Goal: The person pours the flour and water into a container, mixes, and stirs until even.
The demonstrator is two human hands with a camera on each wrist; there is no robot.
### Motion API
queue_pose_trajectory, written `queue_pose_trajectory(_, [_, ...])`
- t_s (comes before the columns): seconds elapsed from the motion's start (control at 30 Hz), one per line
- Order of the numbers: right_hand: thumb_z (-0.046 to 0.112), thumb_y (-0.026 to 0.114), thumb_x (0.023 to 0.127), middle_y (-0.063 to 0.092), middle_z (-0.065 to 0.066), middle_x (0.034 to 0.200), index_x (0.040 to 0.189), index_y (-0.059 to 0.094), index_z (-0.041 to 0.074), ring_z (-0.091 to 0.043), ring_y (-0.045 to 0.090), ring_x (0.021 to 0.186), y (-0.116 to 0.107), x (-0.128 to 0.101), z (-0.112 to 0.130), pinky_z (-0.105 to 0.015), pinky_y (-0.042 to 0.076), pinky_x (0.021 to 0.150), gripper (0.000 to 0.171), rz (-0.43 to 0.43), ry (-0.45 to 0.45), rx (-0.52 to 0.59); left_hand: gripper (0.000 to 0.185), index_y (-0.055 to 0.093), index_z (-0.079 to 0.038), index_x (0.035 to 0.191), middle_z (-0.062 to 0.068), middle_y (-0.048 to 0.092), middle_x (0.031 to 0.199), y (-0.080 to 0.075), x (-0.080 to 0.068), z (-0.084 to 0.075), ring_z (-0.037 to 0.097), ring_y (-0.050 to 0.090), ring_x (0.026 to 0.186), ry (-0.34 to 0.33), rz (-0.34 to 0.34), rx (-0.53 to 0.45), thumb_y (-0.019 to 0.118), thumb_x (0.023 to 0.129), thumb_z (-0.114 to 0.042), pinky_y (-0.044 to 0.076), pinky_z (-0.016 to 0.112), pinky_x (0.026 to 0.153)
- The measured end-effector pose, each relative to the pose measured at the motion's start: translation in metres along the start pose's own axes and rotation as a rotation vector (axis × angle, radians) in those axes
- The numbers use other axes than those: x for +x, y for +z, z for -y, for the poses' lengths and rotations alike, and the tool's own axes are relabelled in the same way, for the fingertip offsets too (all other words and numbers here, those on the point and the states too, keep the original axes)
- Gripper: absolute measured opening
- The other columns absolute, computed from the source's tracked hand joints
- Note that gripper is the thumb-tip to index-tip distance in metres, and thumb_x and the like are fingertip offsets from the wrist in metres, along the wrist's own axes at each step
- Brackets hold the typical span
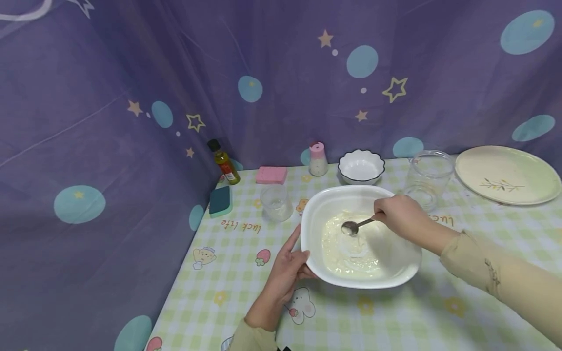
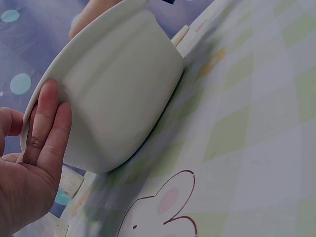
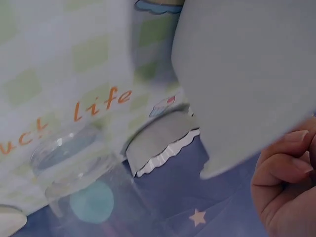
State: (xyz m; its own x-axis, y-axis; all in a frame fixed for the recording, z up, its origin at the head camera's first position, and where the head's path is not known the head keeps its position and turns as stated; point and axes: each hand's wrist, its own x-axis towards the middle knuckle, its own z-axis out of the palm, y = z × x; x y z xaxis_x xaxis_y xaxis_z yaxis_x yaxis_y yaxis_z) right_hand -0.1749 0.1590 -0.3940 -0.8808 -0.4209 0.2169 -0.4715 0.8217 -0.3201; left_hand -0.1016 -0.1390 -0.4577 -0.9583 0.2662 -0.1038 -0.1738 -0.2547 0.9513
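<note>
A large white basin point(image 1: 313, 209) holds a pale, creamy mixture point(image 1: 335, 243) spread over its bottom. My left hand point(image 1: 285, 270) grips the basin's left rim, thumb on top and fingers under the lip; the left wrist view shows those fingers point(image 2: 47, 116) against the outer wall. My right hand point(image 1: 401, 217) pinches the handle of a small metal spoon point(image 1: 350, 227), whose bowl hangs over the mixture. In the right wrist view the right hand point(image 3: 289, 182) shows curled beyond the basin's wall point(image 3: 247, 74), which hides the spoon.
Behind the basin stand a scalloped white bowl point(image 1: 361, 166), a pink-topped shaker point(image 1: 318, 160) and a clear tub point(image 1: 430, 178). A plate point(image 1: 505, 175) lies far right. Leftward are a clear cup point(image 1: 276, 202), a pink sponge point(image 1: 271, 175), a green sponge point(image 1: 221, 201) and an oil bottle point(image 1: 225, 163).
</note>
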Motion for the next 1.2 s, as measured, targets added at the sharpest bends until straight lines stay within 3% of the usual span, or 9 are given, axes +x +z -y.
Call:
queue_pose_trajectory(0.3, [0.012,0.080,0.078,0.063,0.006,0.068,0.074,0.065,0.014,-0.016,0.056,0.059,-0.020,-0.014,-0.008,-0.035,0.046,0.054,0.016,0.057,-0.033,-0.078,0.064,0.031,-0.031,0.153,0.028,0.068,0.092,-0.001,0.000,0.001,0.021,0.071,0.065,0.006,0.004,0.003,0.054,0.098,-0.007,0.059,0.040,0.067])
queue_pose_trajectory(0.6, [0.002,0.079,0.074,0.053,0.009,0.059,0.064,0.059,0.015,-0.014,0.051,0.056,-0.032,-0.026,-0.008,-0.033,0.043,0.054,0.026,0.068,-0.097,-0.120,0.064,0.030,-0.031,0.153,0.033,0.066,0.095,0.000,0.001,0.001,0.021,0.071,0.065,-0.001,0.001,0.004,0.053,0.098,-0.007,0.059,0.040,0.067])
queue_pose_trajectory(0.77, [-0.003,0.075,0.075,0.049,0.011,0.060,0.064,0.057,0.017,-0.011,0.046,0.057,-0.032,-0.030,-0.007,-0.032,0.040,0.054,0.029,0.065,-0.105,-0.096,0.064,0.030,-0.030,0.153,0.031,0.067,0.093,0.000,0.001,0.001,0.020,0.071,0.064,-0.002,0.000,0.004,0.052,0.098,-0.007,0.059,0.040,0.067])
queue_pose_trajectory(1.2, [0.001,0.076,0.079,0.060,0.010,0.072,0.076,0.065,0.014,-0.008,0.055,0.066,-0.030,-0.032,-0.009,-0.031,0.047,0.059,0.017,0.021,-0.078,0.042,0.064,0.031,-0.031,0.153,0.028,0.068,0.092,-0.001,0.000,0.001,0.020,0.071,0.064,0.006,0.003,0.009,0.054,0.098,-0.008,0.059,0.040,0.068])
